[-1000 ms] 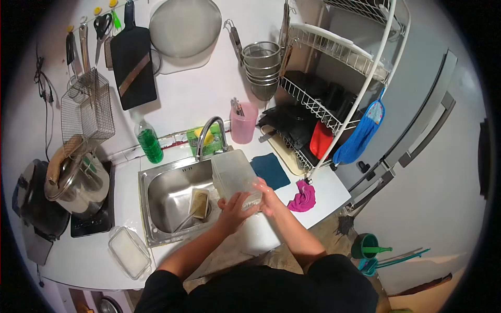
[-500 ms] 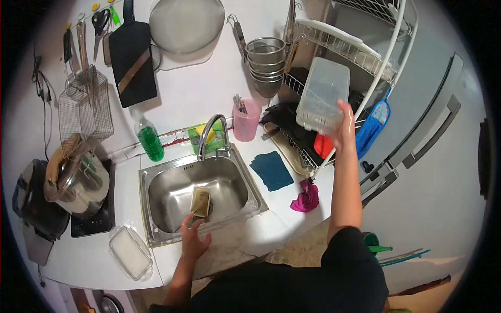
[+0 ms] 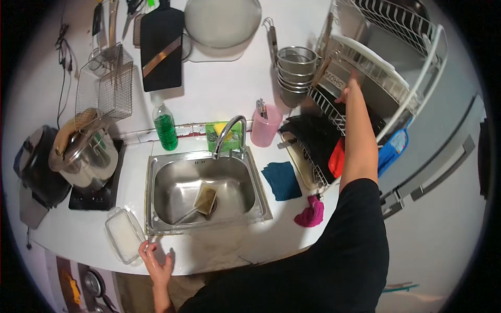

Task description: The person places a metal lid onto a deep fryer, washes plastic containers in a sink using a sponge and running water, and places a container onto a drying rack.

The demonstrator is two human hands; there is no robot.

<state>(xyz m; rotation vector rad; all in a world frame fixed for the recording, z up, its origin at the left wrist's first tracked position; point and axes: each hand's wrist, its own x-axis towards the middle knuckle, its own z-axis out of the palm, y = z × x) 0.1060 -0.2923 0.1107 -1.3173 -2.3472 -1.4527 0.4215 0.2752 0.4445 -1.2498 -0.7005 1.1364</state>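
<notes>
My right hand (image 3: 352, 89) reaches into the white wire dish rack (image 3: 380, 131), thumb apart from the fingers and nothing plainly held. Its fingertips are close to a greyish panel (image 3: 373, 87) with dark lettering; some of that part of the rack is blurred. The clear plastic container from earlier cannot be made out for certain. Low on the counter, my left hand (image 3: 156, 262) has its fingers spread, beside a clear rectangular container (image 3: 125, 235) with a whitish inside. A small yellowish tray (image 3: 205, 197) and a thin utensil (image 3: 187, 215) lie in the steel sink (image 3: 169, 180).
Behind the sink are a faucet (image 3: 228, 130), a bottle of green liquid (image 3: 166, 130) and a pink cup (image 3: 265, 128). A dark blue cloth (image 3: 282, 180) and a magenta cloth (image 3: 310, 213) lie right. A steel pot (image 3: 91, 161) stands left; strainers (image 3: 296, 70) hang on the wall.
My right hand has gone further into the rack, and the clear container no longer shows plainly in it. My left hand has moved from the sink's front edge leftward to the whitish container.
</notes>
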